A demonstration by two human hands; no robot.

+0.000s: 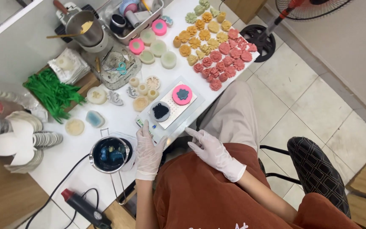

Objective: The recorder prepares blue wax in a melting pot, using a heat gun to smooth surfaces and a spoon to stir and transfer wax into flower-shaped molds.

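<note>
Both hands wear white gloves. My left hand (148, 148) rests flat on the near edge of the white table (73, 148), just below a small digital scale (170, 111). On the scale stand a pink round mould (182, 94) with a dark blue flower shape inside and a small clear cup (160, 111) of dark blue pieces. My right hand (212, 150) lies open by the table's edge over my lap, holding nothing. A metal melting pot (109, 154) with blue liquid sits just left of my left hand.
Rows of green, yellow, orange and red flower-shaped pieces (217, 46) cover the far right of the table. A heat gun (83, 208) lies at the near left. Pale moulds (157, 48), a metal pot with a spoon (83, 27), green strips (54, 93), a fan (306, 8) and a chair (314, 169) surround me.
</note>
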